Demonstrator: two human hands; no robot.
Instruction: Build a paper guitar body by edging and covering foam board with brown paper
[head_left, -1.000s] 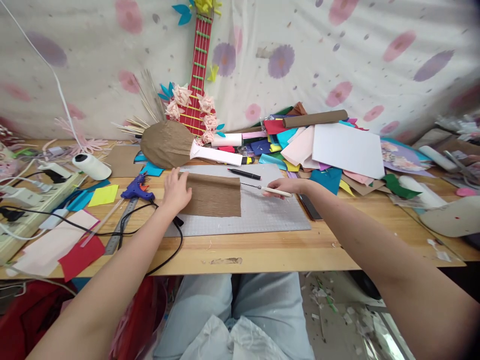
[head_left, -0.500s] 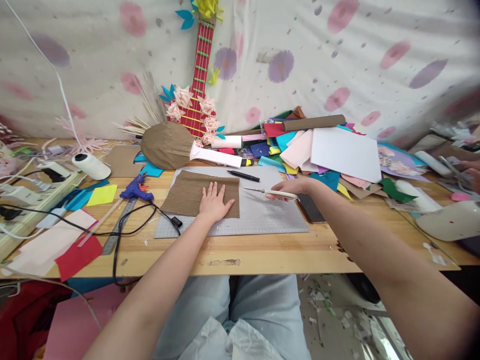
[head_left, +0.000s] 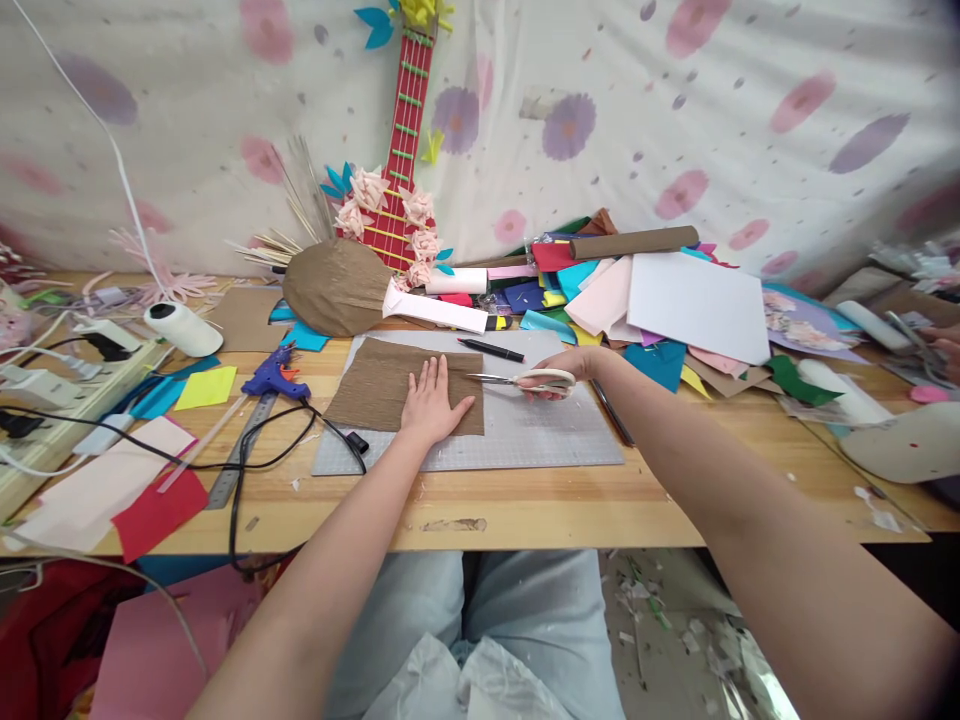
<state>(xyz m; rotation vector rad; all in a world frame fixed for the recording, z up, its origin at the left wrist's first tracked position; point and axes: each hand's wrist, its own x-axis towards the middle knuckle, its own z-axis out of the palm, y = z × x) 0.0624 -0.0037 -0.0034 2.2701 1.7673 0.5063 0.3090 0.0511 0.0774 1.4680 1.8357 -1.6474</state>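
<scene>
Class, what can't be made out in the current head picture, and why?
Head view, brown paper: the patch beneath the left hand, which covers it.
Head view, scissors: part of the handle end, hidden by the right hand.
Head view, red guitar: its top, cut by the upper edge.

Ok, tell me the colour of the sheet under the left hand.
The sheet is brown; it shows best in the head view.

Red guitar (head_left: 396,208), glue gun (head_left: 271,378)
</scene>
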